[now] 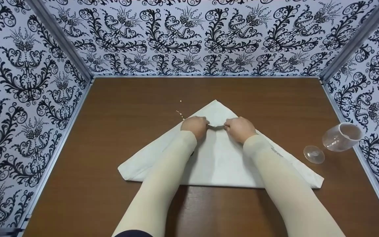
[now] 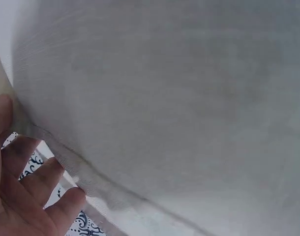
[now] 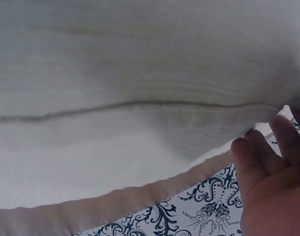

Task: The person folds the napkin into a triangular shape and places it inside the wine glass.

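A white cloth napkin (image 1: 222, 161), folded into a large triangle, lies on the table with its point away from me and its long straight edge nearest me. Just below that point, my left hand (image 1: 195, 126) pinches a fold edge of the cloth. My right hand (image 1: 240, 128) pinches the same edge a short way to the right, with a slightly lifted strip spanning between them. In the left wrist view, raised cloth (image 2: 165, 98) fills most of the picture beside the fingers (image 2: 66, 209). The right wrist view shows a seam running across the cloth (image 3: 115, 64) toward the fingertips.
A clear stemmed wine glass (image 1: 342, 136) stands at the right side of the brown wooden table (image 1: 130, 108). Small pale marks (image 1: 180, 114) show on the wood left of the napkin's point. Patterned black-and-white walls (image 1: 189, 36) enclose the table at the back and sides.
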### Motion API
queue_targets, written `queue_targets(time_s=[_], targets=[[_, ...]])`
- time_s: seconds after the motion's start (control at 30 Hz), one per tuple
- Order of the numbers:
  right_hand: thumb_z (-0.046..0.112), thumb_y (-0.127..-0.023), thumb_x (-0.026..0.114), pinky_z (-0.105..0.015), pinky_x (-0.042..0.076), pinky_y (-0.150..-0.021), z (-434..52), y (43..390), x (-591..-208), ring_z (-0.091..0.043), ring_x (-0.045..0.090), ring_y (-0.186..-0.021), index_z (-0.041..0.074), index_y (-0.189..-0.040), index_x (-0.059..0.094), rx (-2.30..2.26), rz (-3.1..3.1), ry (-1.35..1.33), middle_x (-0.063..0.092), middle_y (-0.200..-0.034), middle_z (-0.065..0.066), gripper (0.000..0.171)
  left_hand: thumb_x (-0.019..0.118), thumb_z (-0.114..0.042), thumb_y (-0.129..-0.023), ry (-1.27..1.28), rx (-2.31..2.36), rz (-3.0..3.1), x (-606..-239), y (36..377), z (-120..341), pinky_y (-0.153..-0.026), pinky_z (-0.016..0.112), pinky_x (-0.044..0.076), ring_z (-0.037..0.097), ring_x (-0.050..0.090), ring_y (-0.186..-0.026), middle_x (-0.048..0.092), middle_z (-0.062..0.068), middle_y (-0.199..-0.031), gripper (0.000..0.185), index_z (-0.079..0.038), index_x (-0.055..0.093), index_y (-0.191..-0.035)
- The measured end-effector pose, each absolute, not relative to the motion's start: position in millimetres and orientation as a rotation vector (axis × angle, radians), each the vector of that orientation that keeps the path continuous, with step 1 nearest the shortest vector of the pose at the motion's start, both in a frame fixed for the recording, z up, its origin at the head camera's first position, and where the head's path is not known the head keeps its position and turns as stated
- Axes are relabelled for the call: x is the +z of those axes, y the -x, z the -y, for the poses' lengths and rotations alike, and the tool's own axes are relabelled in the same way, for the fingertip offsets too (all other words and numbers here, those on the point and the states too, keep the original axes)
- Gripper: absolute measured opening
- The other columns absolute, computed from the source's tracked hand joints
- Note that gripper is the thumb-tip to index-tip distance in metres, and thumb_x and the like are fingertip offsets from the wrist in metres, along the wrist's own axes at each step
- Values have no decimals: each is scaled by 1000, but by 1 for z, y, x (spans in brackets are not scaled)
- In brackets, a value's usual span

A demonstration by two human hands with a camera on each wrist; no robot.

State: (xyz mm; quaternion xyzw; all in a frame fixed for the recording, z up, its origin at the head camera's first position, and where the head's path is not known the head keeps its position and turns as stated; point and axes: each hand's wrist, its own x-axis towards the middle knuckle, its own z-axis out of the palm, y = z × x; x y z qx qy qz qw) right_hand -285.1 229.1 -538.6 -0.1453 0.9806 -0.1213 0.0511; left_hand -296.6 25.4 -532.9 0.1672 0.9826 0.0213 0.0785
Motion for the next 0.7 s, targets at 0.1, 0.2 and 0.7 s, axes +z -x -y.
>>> queue_targets(time_s=[0.1, 0.2, 0.7], targets=[[27, -105, 64, -56, 55, -102, -231, 282, -540, -36, 74, -105, 15, -108, 80, -351, -2970, 453, 81, -109, -7, 20, 52, -36, -111, -488, 73, -2937, -534, 294, -25, -101, 38, 59, 17, 72, -120, 77, -7, -126, 31, -34, 74, -133], [26, -105, 65, -57, 55, -100, -231, 280, -540, -36, 74, -103, 14, -106, 80, -336, -2976, 470, 81, -107, -8, 19, 51, -37, -111, -500, 46, -2937, -534, 290, -25, -103, 38, 58, 18, 72, -120, 77, -6, -127, 32, -32, 74, -134], [23, -106, 60, -57, 58, -94, -230, 283, -525, -38, 74, -108, 13, -113, 82, -405, -3009, 353, 80, -115, -11, 25, 53, -35, -110, -513, 121, -2969, -517, 296, -26, -92, 43, 62, 20, 75, -109, 80, -4, -115, 29, -30, 80, -119]])
